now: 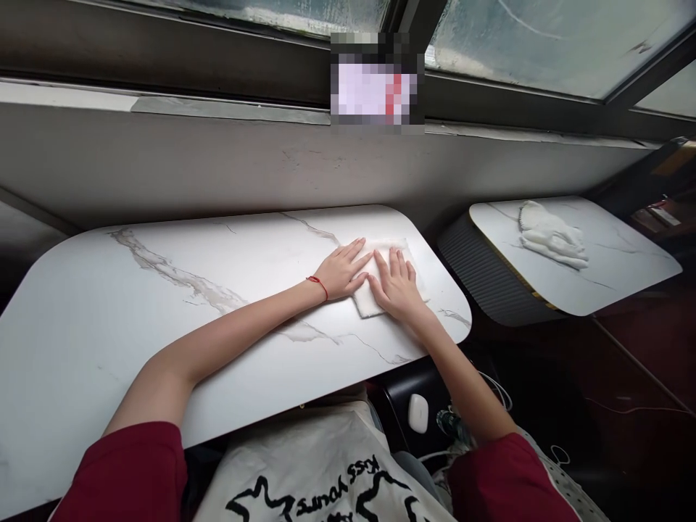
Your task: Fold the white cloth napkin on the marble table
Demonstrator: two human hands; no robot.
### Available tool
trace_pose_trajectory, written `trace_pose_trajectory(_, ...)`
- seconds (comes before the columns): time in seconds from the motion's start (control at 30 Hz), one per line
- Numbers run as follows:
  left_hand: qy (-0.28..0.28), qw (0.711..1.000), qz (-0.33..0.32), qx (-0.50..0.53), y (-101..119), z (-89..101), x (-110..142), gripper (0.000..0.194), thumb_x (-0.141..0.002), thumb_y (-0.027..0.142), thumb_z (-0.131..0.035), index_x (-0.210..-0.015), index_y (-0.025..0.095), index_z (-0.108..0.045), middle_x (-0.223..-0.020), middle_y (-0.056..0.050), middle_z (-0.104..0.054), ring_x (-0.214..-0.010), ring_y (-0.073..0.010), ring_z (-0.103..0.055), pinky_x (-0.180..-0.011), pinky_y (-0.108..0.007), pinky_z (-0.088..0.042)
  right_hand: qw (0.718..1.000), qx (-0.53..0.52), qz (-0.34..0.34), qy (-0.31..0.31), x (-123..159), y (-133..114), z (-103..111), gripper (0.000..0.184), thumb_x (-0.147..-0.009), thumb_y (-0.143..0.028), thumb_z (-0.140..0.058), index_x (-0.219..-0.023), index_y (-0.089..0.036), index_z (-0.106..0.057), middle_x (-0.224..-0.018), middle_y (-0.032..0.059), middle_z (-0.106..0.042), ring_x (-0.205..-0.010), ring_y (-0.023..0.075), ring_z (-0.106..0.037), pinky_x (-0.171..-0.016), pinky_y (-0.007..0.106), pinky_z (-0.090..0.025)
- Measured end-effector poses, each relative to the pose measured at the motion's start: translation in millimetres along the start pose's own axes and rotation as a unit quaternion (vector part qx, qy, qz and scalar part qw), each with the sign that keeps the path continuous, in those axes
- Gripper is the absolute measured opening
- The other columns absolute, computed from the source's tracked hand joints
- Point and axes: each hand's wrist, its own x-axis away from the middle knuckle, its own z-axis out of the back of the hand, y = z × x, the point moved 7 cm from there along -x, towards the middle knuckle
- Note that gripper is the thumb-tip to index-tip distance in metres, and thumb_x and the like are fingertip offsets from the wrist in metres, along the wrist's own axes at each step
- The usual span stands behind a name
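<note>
- At the bottom of the frame, a white shirt front (293, 449) with black marks; to the right of it, a small white case (418, 413).
- Across the left and middle, a big white table (261, 246) with brown-gray lines.
- Right of the middle, a white cloth (370, 306), flat on the big white table, near its round right end.
- On the cloth, left hand (340, 274) and right hand (396, 288), both palm down, fingers spread, thumbs close, nothing pinched.
- Best to press softly and evenly, fingers flat, and to watch the edges for folds.
- At the right, a smaller white table (587, 296) under a crumpled cloth (552, 235).
- At the top, windows (505, 43).
</note>
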Motion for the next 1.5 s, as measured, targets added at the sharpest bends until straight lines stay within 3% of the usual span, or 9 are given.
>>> trace_pose_trajectory(0.3,-0.030,0.999,0.026,0.004,-48,3.0,-7,0.063,-0.103,0.044,-0.040,-0.158,0.014,-0.036,-0.168,-0.016,-0.026,-0.158,-0.0275,-0.022,-0.128,-0.049,-0.021,1.000,-0.017,0.026,-0.002,-65,3,-22,0.065,-0.103,-0.048,-0.034,-0.162,-0.020,-0.030,-0.171,0.0168,-0.018,-0.156,0.0414,-0.019,-0.119,0.069,-0.023)
trace_pose_trajectory(0.67,-0.011,0.996,0.082,-0.017,-68,5.0,-13,0.069,-0.100,0.046,-0.045,-0.156,0.007,-0.036,-0.167,-0.020,-0.027,-0.158,-0.0293,-0.020,-0.129,-0.048,-0.018,0.995,-0.039,0.095,-0.010,-117,2,-20,0.061,-0.102,-0.046,-0.038,-0.159,-0.023,-0.038,-0.169,0.0130,-0.026,-0.156,0.0327,-0.024,-0.123,0.057,-0.023)
trace_pose_trajectory(0.9,-0.030,0.996,0.075,-0.044,-80,3.1,-38,0.069,-0.098,0.045,-0.047,-0.156,0.009,-0.039,-0.166,-0.018,-0.031,-0.157,-0.0294,-0.024,-0.128,-0.047,-0.019,0.995,-0.065,0.061,-0.037,-134,18,-24,0.065,-0.102,-0.048,-0.038,-0.160,-0.020,-0.035,-0.170,0.0149,-0.025,-0.158,0.0312,-0.020,-0.125,0.055,-0.020)
trace_pose_trajectory(1.1,-0.071,0.991,0.106,-0.045,-77,-11.2,-76,0.071,-0.096,0.041,-0.045,-0.157,0.006,-0.035,-0.168,-0.018,-0.025,-0.158,-0.0306,-0.018,-0.129,-0.047,-0.013,0.996,-0.080,0.032,-0.017,-141,48,-24,0.067,-0.102,-0.054,-0.036,-0.160,-0.020,-0.036,-0.169,0.0139,-0.027,-0.157,0.0317,-0.022,-0.126,0.055,-0.020)
trace_pose_trajectory(1.23,-0.067,0.989,0.127,-0.043,-63,-21.8,-94,0.071,-0.096,0.039,-0.044,-0.157,0.005,-0.034,-0.169,-0.019,-0.023,-0.159,-0.0314,-0.015,-0.130,-0.048,-0.011,0.995,-0.092,0.044,-0.009,-142,67,-20,0.065,-0.102,-0.054,-0.035,-0.158,-0.021,-0.039,-0.168,0.0132,-0.030,-0.156,0.0312,-0.025,-0.125,0.055,-0.021)
trace_pose_trajectory(1.5,-0.053,0.990,0.124,-0.044,-35,-33.2,-87,0.071,-0.097,0.038,-0.039,-0.157,-0.001,-0.030,-0.168,-0.023,-0.020,-0.159,-0.0351,-0.011,-0.129,-0.051,-0.009,0.993,-0.102,0.046,-0.035,-128,73,-11,0.064,-0.099,-0.047,-0.039,-0.156,-0.019,-0.042,-0.167,0.0151,-0.032,-0.156,0.0335,-0.025,-0.124,0.057,-0.021)
